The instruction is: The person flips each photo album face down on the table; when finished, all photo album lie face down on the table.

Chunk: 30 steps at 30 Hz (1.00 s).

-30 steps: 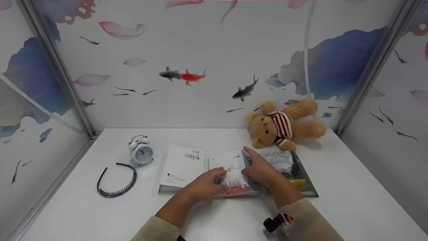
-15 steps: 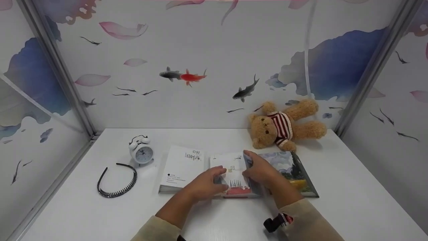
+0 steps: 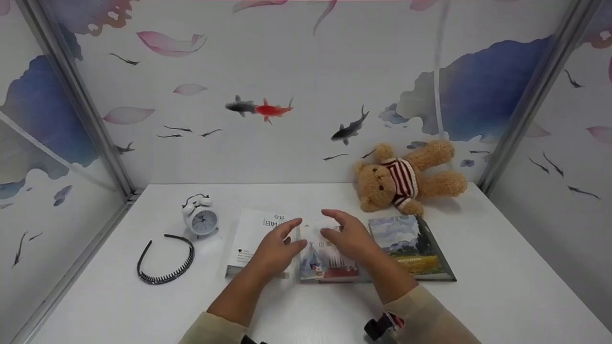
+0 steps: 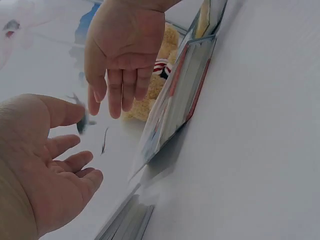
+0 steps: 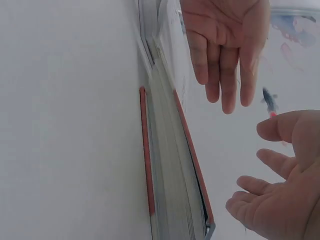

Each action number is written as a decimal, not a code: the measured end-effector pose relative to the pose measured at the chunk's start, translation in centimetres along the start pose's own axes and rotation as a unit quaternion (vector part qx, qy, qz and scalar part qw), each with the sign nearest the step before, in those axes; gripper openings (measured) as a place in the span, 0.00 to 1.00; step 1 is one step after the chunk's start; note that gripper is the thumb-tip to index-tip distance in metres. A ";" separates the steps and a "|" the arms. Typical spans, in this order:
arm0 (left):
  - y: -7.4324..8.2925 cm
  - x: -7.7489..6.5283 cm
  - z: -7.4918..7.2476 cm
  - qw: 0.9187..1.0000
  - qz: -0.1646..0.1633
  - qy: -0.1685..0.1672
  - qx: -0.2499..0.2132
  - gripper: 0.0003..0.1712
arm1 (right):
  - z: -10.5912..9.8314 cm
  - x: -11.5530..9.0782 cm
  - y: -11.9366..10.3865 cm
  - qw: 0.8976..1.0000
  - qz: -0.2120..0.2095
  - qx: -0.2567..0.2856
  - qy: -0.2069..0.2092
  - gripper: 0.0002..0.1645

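Three books lie side by side on the white table (image 3: 502,286): a white book (image 3: 251,234) on the left, a middle book (image 3: 325,265) with an illustrated cover and red edge, and a painting-cover book (image 3: 411,243) on the right. Both hands hover just above the middle book, palms facing each other, fingers relaxed and holding nothing. My left hand (image 3: 287,236) is over its left edge, my right hand (image 3: 342,231) over its right part. The left wrist view shows my left hand (image 4: 55,175), my right hand (image 4: 122,55) and the middle book (image 4: 175,100). The right wrist view shows my right hand (image 5: 280,195), my left hand (image 5: 225,45) and the middle book (image 5: 172,170) edge-on.
A white alarm clock (image 3: 201,220) and a black toothed headband (image 3: 165,258) lie at the left. A teddy bear (image 3: 406,177) in a striped jumper rests against the back wall. Patterned panels with metal posts enclose the table on three sides.
Both hands have let go of the middle book and lifted off it, moving slightly apart. The book now lies flat with its cover showing.
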<state>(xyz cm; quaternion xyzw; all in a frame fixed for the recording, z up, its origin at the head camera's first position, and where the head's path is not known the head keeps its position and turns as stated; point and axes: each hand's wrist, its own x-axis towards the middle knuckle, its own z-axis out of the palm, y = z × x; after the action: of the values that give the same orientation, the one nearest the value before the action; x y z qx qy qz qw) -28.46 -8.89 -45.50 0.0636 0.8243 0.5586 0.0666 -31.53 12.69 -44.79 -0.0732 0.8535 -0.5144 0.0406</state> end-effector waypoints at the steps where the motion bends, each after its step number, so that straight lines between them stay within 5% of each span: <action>1: 0.1 0.0 -0.5 1.000 -0.001 0.013 -0.004 0.36 | 0.4 0.0 -0.4 1.000 -0.007 0.011 -0.006 0.32; 10: -1.3 -1.3 -6.0 0.994 0.002 0.107 -0.014 0.36 | 4.4 1.1 -3.0 0.996 0.010 0.073 -0.058 0.32; 17: -3.0 -3.2 -9.7 0.992 0.010 0.124 -0.022 0.34 | 7.2 2.4 -3.9 0.993 0.036 0.094 -0.060 0.29; 30: -5.1 -2.9 -9.6 0.990 -0.082 0.112 -0.017 0.38 | 9.0 2.1 -2.6 0.991 0.076 0.090 -0.058 0.33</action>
<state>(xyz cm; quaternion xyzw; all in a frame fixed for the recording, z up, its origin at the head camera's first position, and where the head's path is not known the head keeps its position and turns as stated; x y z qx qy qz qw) -27.53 -20.03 -46.58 -0.0679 0.8191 0.5693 0.0205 -32.10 3.33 -46.69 -0.0343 0.8029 -0.5794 0.1357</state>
